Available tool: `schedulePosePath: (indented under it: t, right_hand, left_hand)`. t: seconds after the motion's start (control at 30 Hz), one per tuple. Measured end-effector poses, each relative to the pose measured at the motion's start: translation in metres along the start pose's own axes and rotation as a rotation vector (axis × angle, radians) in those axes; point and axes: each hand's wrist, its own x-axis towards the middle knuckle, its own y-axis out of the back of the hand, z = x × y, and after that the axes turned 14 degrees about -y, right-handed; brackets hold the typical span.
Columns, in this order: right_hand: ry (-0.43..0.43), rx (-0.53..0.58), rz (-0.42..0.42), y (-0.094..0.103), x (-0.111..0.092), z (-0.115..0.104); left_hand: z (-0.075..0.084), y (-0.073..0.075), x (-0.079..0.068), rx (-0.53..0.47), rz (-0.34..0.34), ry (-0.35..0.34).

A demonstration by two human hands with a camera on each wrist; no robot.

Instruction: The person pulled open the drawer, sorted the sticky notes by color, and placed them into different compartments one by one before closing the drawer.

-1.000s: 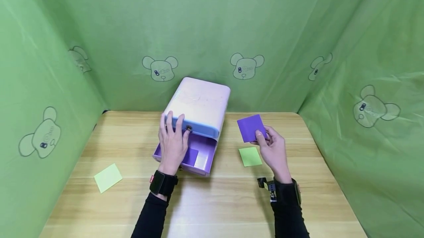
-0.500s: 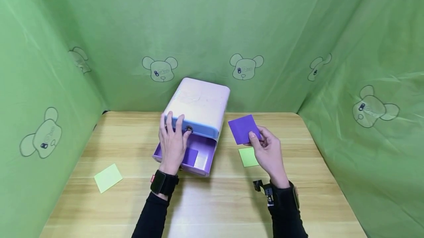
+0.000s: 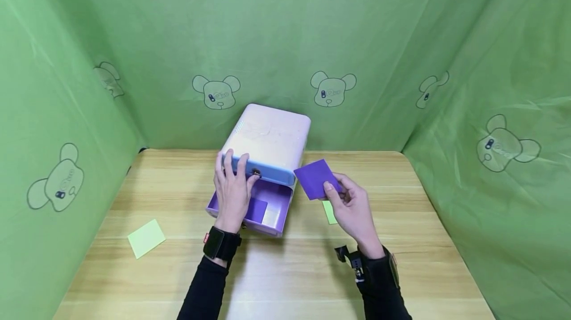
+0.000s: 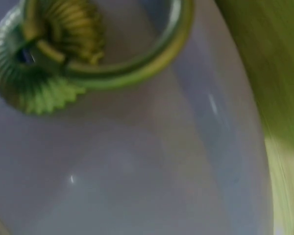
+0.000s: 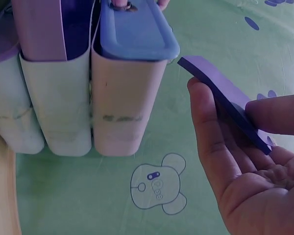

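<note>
A small drawer cabinet [image 3: 270, 129] stands at the back middle of the table, with a pale top and a blue upper drawer front [image 3: 276, 174]. Its purple drawer [image 3: 280, 206] below is pulled out, and a purple paper square [image 3: 257, 209] lies inside. My left hand [image 3: 232, 196] rests on the blue front, fingers spread over the top edge, thumb by the ring handle [image 3: 256, 173]. Between thumb and fingers my right hand [image 3: 354, 208] pinches a pad of purple sticky notes [image 3: 315, 179], raised right of the cabinet. The left wrist view shows a brass ring pull [image 4: 132, 73] close up.
A green sticky note [image 3: 330, 212] lies on the table, partly hidden behind my right hand. Another pale green note [image 3: 146, 239] lies at the left. Green cloth walls [image 3: 267, 37] enclose the wooden table [image 3: 285, 285] at back and sides.
My right hand has moved left with the purple sticky notes, to beside the cabinet's blue front, covering more of the green note. The left hand and the drawer have stayed put.
</note>
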Motion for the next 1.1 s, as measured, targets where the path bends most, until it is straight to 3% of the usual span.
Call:
schedulePosePath:
  t: [0.43,1.1]
  right_hand:
    - [0.01,-0.035,-0.115,-0.022,-0.001,0.008]
    - [-0.071,-0.081,-0.243,-0.064,0.003,0.031]
  left_hand:
    - [0.0,0.007,0.003,-0.036,-0.022,0.023]
    - [0.003,0.016,0.007,-0.122,-0.051,0.063]
